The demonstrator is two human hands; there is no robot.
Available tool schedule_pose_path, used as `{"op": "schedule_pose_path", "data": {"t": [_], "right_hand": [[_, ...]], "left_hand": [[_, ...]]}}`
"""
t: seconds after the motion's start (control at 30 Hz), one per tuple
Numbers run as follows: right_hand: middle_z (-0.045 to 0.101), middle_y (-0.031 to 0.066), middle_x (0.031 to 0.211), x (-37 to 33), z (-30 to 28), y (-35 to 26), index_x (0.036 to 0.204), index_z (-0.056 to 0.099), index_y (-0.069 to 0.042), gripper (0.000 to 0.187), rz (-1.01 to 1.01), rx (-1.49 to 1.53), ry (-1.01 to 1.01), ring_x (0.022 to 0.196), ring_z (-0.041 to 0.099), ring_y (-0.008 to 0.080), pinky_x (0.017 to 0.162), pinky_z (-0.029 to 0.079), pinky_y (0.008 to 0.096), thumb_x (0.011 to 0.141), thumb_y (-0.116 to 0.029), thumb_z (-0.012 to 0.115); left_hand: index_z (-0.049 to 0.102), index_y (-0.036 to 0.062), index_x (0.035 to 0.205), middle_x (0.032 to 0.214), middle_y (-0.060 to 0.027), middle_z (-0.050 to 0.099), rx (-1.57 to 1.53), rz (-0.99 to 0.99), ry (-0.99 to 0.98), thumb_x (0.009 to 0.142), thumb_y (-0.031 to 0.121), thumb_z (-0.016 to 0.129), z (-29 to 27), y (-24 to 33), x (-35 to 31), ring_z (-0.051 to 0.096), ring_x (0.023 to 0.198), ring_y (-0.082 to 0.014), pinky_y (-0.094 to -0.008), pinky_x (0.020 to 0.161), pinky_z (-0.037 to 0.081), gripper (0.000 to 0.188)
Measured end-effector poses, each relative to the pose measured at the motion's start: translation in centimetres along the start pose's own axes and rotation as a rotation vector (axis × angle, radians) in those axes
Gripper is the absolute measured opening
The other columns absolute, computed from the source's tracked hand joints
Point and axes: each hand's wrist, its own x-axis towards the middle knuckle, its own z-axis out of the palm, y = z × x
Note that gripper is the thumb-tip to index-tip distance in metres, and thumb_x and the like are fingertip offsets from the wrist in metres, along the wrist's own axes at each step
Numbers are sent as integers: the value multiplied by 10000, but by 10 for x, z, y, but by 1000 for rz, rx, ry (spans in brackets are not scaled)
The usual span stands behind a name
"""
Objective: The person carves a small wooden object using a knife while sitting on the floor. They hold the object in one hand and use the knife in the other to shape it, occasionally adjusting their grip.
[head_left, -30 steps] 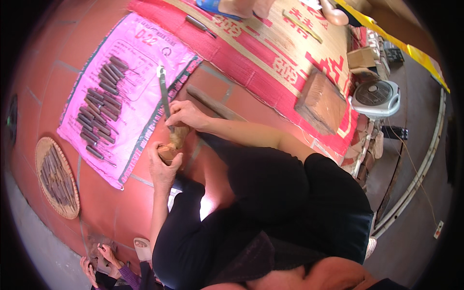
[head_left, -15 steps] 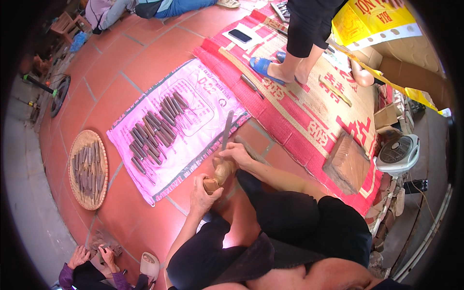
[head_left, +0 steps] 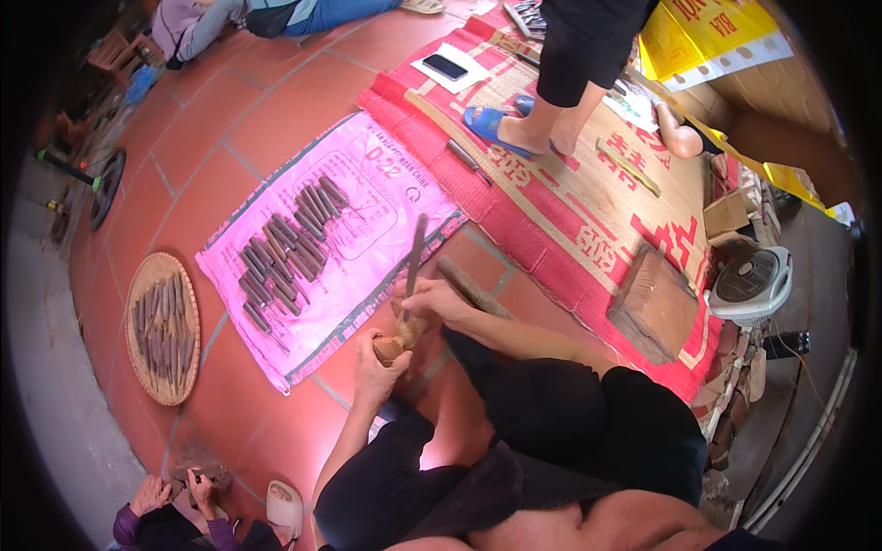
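My left hand (head_left: 375, 369) is closed around a carved piece of light brown wood (head_left: 389, 348), whose flat end faces up between thumb and fingers. Close beside it, my right hand (head_left: 434, 301) grips a long, dark, flat file (head_left: 417, 250). The file stands steeply, its free end pointing away from me over the edge of a pink sack. Its lower end meets the wood near my right fingers, where the exact contact is hidden. Both hands are in front of my knees, above the tiled floor.
Dark wooden handles (head_left: 276, 257) lie in rows on the pink sack (head_left: 367, 216). More fill a round woven basket (head_left: 194, 331) at left. A person in blue slippers (head_left: 496, 129) stands on the red mat (head_left: 551, 220), near a wooden block (head_left: 654, 308). Another person's hands (head_left: 152, 494) are lower left.
My right hand and the file have shifted slightly left and nearer to me, along the wood. My left hand keeps its hold. The whole view has moved a little.
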Motion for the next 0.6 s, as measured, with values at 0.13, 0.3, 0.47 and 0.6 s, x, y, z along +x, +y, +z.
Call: {"op": "schedule_pose_path", "data": {"t": [0.13, 0.3, 0.47, 0.6], "right_hand": [[632, 34, 759, 2, 6, -17, 769, 632, -33, 102, 26, 64, 80, 661, 570, 104, 608, 461, 255, 773, -38, 734], [621, 43, 838, 5, -11, 0, 853, 630, -22, 133, 53, 60, 13, 733, 577, 119, 679, 466, 257, 778, -52, 736], [631, 31, 872, 5, -3, -9, 876, 644, -17, 163, -9, -36, 22, 753, 568, 106, 688, 451, 253, 765, -70, 750], [638, 14, 837, 11, -20, -1, 780, 657, -23, 108, 72, 71, 100, 738, 574, 105, 684, 460, 256, 749, -50, 757]], "left_hand": [[478, 68, 1168, 1063, -145, 538, 73, 37, 52, 700, 282, 786, -4, -1, -2, 574, 997, -294, -407, 851, 475, 600], [478, 54, 1165, 1051, -152, 538, 59, 58, 39, 703, 277, 782, 4, -2, -2, 570, 985, -288, -393, 857, 471, 596], [487, 43, 1152, 1086, -159, 525, 66, 68, 44, 699, 295, 786, -2, 1, 1, 560, 1017, -334, -421, 863, 465, 598], [488, 43, 1144, 1078, -159, 524, 79, 109, 30, 703, 293, 784, 3, -1, 0, 563, 1008, -327, -420, 859, 466, 587]]}}
